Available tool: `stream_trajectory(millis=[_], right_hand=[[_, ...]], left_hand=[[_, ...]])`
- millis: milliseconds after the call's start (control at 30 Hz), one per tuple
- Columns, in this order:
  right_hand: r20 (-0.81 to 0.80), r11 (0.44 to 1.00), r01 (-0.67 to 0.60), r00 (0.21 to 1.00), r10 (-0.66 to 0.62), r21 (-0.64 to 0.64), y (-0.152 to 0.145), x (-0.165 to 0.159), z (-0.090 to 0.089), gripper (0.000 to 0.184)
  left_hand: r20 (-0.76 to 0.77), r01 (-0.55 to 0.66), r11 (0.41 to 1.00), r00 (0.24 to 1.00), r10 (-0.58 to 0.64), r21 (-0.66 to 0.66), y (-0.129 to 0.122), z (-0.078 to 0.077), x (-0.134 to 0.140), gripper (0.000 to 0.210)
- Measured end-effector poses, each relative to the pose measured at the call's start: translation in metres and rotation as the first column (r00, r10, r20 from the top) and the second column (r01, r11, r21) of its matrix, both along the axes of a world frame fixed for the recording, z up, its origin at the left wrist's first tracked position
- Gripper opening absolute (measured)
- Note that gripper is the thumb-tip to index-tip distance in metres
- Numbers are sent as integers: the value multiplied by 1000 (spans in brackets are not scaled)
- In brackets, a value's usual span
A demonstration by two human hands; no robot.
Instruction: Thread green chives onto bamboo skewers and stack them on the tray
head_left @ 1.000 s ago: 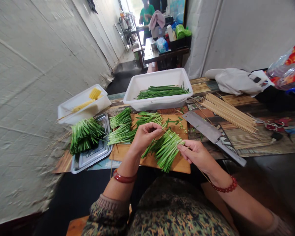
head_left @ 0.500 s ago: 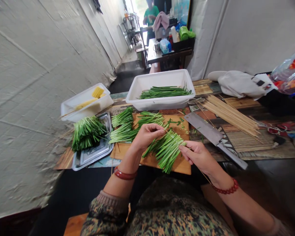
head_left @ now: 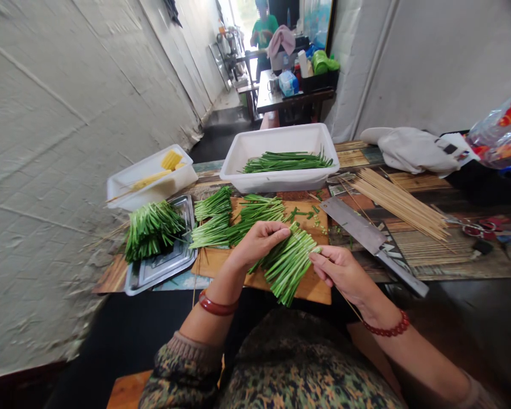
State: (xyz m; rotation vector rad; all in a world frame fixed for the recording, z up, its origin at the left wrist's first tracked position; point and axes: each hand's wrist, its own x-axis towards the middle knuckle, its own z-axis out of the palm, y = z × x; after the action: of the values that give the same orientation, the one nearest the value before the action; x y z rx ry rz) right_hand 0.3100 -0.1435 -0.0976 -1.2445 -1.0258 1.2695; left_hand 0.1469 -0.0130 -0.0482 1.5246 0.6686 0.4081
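Observation:
A row of cut garlic chives (head_left: 290, 264) hangs between my hands above the wooden cutting board (head_left: 221, 262). My left hand (head_left: 262, 243) is closed, thumb and fingers pinching at the upper left end of the row. At the other end, my right hand (head_left: 338, 270) is closed on a thin bamboo skewer (head_left: 350, 304), whose tail sticks out below the palm toward the wrist; its fingertips touch the nearest stalks. More chives (head_left: 213, 218) lie in flat rows on the board's left side. Small green trimmings (head_left: 309, 215) are scattered at its far right.
A metal tray (head_left: 181, 254) at left bears a pile of chives. Behind stand a white tub (head_left: 276, 180) with long chives and a smaller one (head_left: 170, 182) with corn. Rightward lie a cleaver (head_left: 357, 224), loose skewers (head_left: 402, 204), scissors (head_left: 479, 228) and a cap (head_left: 417, 149). A person (head_left: 264, 31) stands far back.
My left hand has moved slightly right and down along the chives, its thumb now covering their upper left end. The chive row has shifted a little lower; my right hand stays nearly still.

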Motion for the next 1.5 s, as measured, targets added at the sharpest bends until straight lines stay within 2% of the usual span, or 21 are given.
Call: stream_trajectory(millis=[200,333,433,500,600,700,833,900,967,1000,1067,1133,1167,1200,1233,1300,1500], right_hand=[[23,998,55,998,-55,19,-1,-4,-2,44],[6,1000,18,1000,-18,-5,-11,4,-10,45],[-7,997,16,1000,-16,-75,-24,18,-21,47],[-5,992,48,999,-49,-117,-34,26,-27,49],[-4,986,93,996,-95,-138,-42,32,-34,50],[-19,987,87,996,-90,-133,-42,31,-34,50],[-21,992,51,998,-54,-115,-37,27,-31,49],[-15,993,48,999,-50,-105,-35,25,-30,49],[-16,994,43,999,-45,-98,-33,23,-29,49],[-19,995,38,999,-40,-96,-32,22,-28,49],[-23,995,33,999,-35,-92,-29,20,-25,48],[-22,997,27,999,-29,-78,-26,17,-21,47],[-18,997,25,1000,-26,-68,-25,16,-19,47],[-11,998,19,1000,-20,-57,-23,14,-17,46],[-2,999,13,1000,-13,-45,-21,13,-14,46],[13,1000,2,1000,-2,-30,-17,10,-10,46],[1,999,2,1000,-2,-45,-10,3,-2,49]], left_hand=[[-76,24,997,997,-18,78,-3,0,4,43],[-89,102,991,992,-94,92,1,0,4,39],[-76,-9,981,997,24,191,11,-4,0,36],[-93,-75,953,990,106,293,18,-9,-3,34],[-175,-45,871,973,149,489,25,-17,-2,26],[-327,104,737,930,165,668,22,-22,5,15],[-522,313,567,815,250,761,11,-26,14,9],[-541,336,537,791,286,774,9,-28,15,10],[-510,291,557,811,288,778,10,-30,14,13],[-471,240,587,837,278,773,11,-31,13,14],[-345,87,698,908,238,711,12,-29,12,9],[-178,-66,860,968,180,507,12,-24,12,8],[-97,-114,925,983,159,364,10,-21,11,12],[-27,-139,965,989,149,224,8,-17,11,16],[26,-150,983,989,148,109,6,-14,11,19],[76,-170,985,982,171,-14,1,-9,11,24],[96,-238,970,966,242,-50,-3,-6,6,25]])
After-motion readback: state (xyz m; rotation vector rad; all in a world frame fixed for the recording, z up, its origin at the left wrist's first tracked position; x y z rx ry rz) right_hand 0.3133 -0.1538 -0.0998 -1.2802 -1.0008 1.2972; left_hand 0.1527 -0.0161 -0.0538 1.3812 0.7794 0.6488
